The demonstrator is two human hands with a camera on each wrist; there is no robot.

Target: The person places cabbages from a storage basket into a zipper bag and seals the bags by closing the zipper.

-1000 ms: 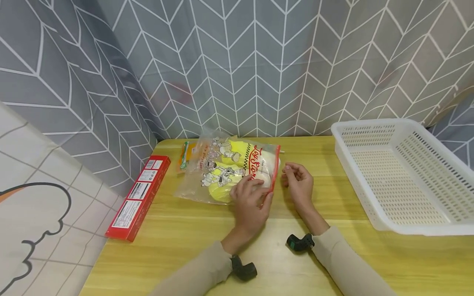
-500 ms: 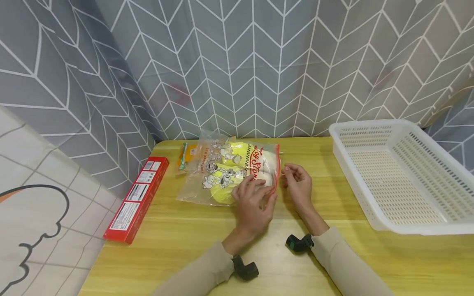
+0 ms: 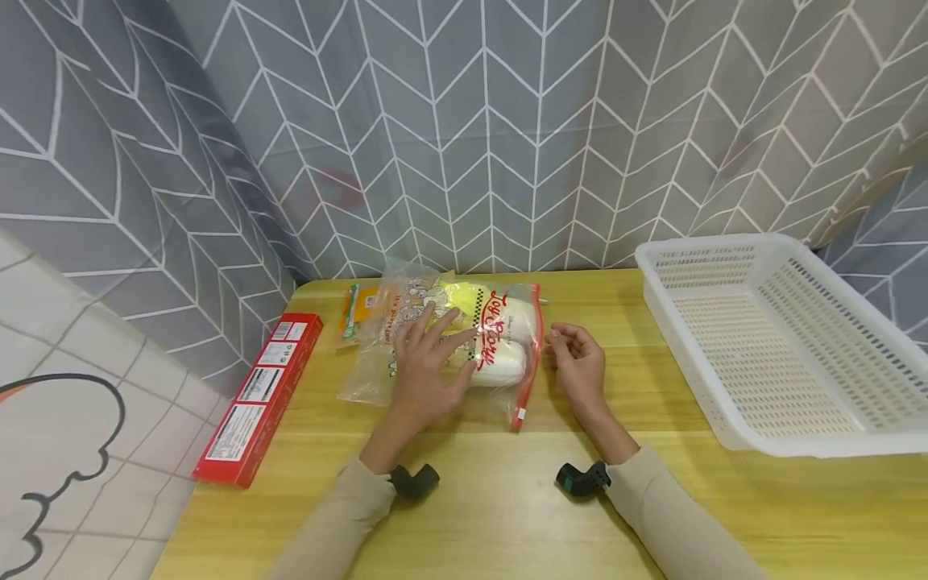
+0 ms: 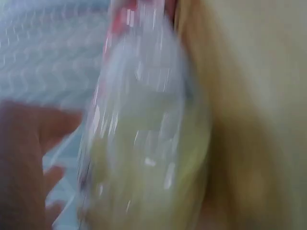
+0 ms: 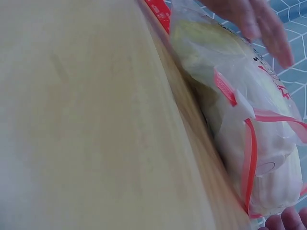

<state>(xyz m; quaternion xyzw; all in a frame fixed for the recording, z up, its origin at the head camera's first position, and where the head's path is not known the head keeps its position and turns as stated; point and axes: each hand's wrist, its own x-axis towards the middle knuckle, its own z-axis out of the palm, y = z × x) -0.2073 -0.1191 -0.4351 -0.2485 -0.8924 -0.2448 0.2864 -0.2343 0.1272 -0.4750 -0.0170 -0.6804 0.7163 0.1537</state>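
Observation:
A clear zip bag (image 3: 502, 379) with red edging and cartoon print lies on the wooden table, holding yellow and white bundles (image 3: 500, 364) whose kind is unclear. In the right wrist view, red strips (image 5: 249, 165) at the bag's end stand apart. My left hand (image 3: 424, 379) is over the bag's left half with its fingers spread; whether it touches the plastic I cannot tell. Beside the red edge is my right hand (image 3: 580, 362), fingers loosely curled, apparently holding nothing. The left wrist view is blurred, with the bag (image 4: 148, 129) in the middle.
At the right stands a white perforated basket (image 3: 739, 431). A long red box (image 3: 261, 399) lies by the table's left edge. Partly under the bag is an orange and green packet (image 3: 355, 314). A grey patterned curtain (image 3: 471, 137) hangs behind the table.
My left hand has moved left from the bag's red edge to its middle, and its fingers have spread. The red edge's near corner now shows. My right hand has stayed beside the bag.

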